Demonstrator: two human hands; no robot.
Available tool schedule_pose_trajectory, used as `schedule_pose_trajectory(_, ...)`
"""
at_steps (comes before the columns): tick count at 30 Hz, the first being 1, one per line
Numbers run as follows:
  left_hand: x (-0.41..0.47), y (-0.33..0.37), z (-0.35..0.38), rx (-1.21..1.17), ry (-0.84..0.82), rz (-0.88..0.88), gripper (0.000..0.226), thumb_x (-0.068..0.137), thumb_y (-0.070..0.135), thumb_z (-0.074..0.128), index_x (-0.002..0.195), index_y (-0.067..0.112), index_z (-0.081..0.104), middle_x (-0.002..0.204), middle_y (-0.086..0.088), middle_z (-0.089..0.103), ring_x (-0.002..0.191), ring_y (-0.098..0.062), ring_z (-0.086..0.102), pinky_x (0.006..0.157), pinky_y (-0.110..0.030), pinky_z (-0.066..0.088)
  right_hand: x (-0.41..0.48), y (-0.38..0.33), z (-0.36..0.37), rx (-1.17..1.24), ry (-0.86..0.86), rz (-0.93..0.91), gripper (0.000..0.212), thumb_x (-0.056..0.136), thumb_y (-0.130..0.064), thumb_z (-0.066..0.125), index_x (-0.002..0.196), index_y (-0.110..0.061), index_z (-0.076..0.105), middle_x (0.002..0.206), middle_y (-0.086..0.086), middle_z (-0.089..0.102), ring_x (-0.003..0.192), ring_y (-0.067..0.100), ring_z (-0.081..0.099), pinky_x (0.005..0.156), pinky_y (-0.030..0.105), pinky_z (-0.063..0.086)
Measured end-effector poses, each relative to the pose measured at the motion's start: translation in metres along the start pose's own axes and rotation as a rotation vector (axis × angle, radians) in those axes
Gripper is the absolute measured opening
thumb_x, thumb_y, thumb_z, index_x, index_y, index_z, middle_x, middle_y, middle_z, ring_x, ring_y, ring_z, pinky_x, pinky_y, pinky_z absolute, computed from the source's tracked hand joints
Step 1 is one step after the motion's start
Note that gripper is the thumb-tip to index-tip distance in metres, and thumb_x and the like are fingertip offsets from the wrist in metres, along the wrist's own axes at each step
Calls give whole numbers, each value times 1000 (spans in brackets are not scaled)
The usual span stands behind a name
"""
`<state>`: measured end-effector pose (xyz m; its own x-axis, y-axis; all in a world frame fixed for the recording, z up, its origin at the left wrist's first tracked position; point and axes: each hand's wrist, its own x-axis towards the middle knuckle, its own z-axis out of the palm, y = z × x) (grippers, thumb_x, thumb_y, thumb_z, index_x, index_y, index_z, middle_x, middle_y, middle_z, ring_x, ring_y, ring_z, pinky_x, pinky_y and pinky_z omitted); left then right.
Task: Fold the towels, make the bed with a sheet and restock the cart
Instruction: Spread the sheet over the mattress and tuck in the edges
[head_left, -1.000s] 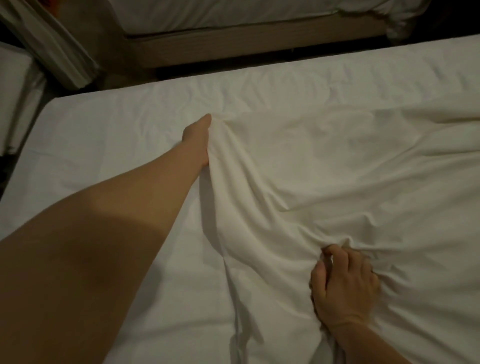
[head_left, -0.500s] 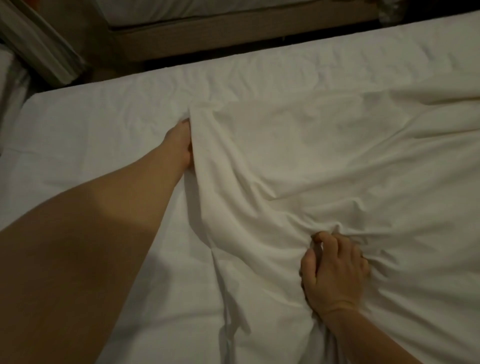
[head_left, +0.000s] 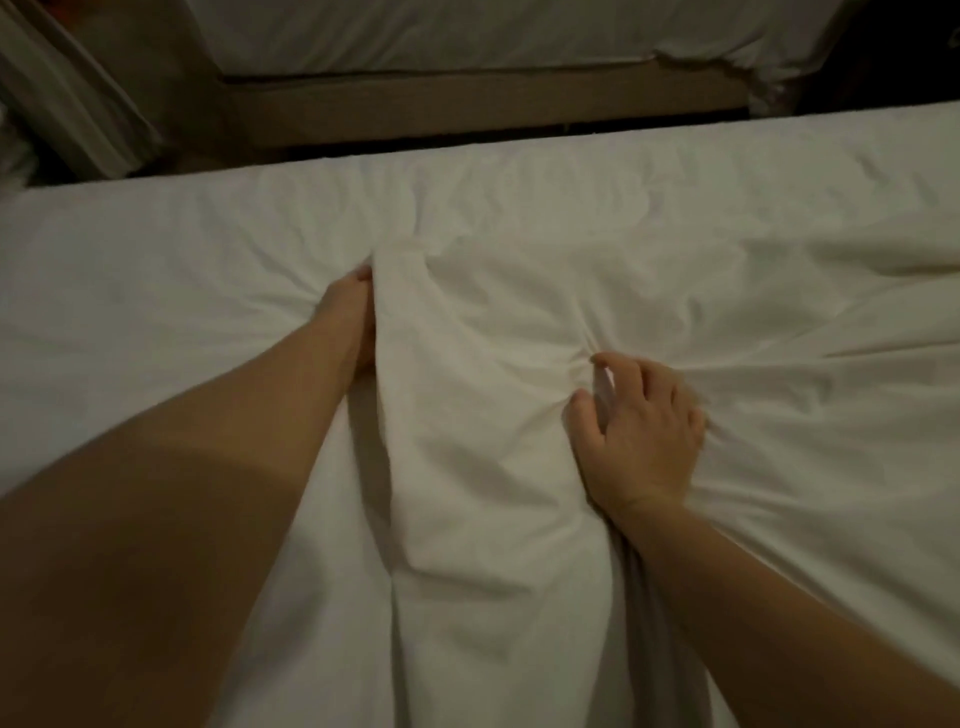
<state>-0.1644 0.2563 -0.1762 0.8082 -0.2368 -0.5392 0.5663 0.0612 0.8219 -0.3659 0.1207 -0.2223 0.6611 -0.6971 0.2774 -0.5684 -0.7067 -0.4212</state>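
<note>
left hand (head_left: 347, 317) is seen pressed against the raised fold of the white sheet (head_left: 493, 467), as half a second ago; its fingers are hidden by cloth, so a grip cannot be told. the sheet is spread over the bed (head_left: 130, 322) and is now gathered into a narrower ridge between the hands. right hand (head_left: 641, 441) has been shifted farther up the bed, and a bunch of sheet is pinched in its curled fingers.

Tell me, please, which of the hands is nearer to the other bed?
Left. The left hand grips the sheet further out towards the other bed; the right hand clutches the sheet closer to the person.
</note>
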Motion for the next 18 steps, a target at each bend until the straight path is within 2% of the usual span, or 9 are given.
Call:
schedule_pose_trajectory(1,3,4,3,-24,5,-10,26,99,21,45,95,2,61,68,-2,71,52,-15,66,46,-21,52,1,0,-1,15,-5,6,49,75,-49,36,109,-25,60,110,6,59,104,32,52,88,41,36)
schedule_pose_trajectory(2,-2,9,5,-18,-14,-13,24,98,19,47,99,0,62,62,-3,69,45,-14,64,42,-21,51,2,-1,-2,33,-6,10,50,74,-50,35,109,-24,61,109,6,59,104,32,53,88,41,36)
schedule_pose_trajectory(5,-2,20,-6,169,-100,38,28,94,6,49,121,3,58,82,-8,65,61,-18,66,50,-27,55,3,-2,-6,62,3,4,50,74,-49,36,107,-22,62,105,7,60,101,33,55,86,42,38)
schedule_pose_trajectory(6,-5,26,-12,275,-85,75,27,93,1,51,119,4,58,85,-8,64,66,-19,63,54,-28,56,2,-2,-6,64,14,-1,49,74,-48,37,106,-22,62,103,7,60,99,34,56,85,42,39)
schedule_pose_trajectory(8,-6,35,-27,432,62,174,24,89,-2,55,111,7,60,83,-7,62,69,-19,60,58,-27,55,1,-3,-6,62,29,-3,48,74,-48,37,105,-21,63,101,8,61,97,35,57,84,43,41)
schedule_pose_trajectory(10,-7,39,-35,453,190,226,16,89,-3,55,98,7,63,78,-8,61,66,-19,59,51,-23,55,2,-4,-5,54,15,1,50,74,-48,37,106,-21,62,101,9,61,97,35,56,84,43,40)
schedule_pose_trajectory(13,-3,32,-33,374,216,177,16,91,-1,52,82,7,62,75,-9,59,65,-20,58,43,-19,51,2,-3,-3,38,25,-5,50,74,-47,36,106,-20,62,101,10,61,98,36,56,82,42,39)
schedule_pose_trajectory(16,-4,35,-24,364,130,144,20,93,-1,46,86,14,56,83,-9,55,66,-16,54,43,-18,51,1,-2,-1,31,28,-8,52,73,-48,36,107,-19,62,103,10,61,100,36,55,83,42,38)
schedule_pose_trajectory(18,-2,43,-20,462,71,146,30,92,-3,40,101,22,55,90,-5,52,75,-16,54,48,-22,52,1,-1,0,32,33,-8,52,73,-47,36,107,-18,62,102,11,61,99,36,55,82,43,39)
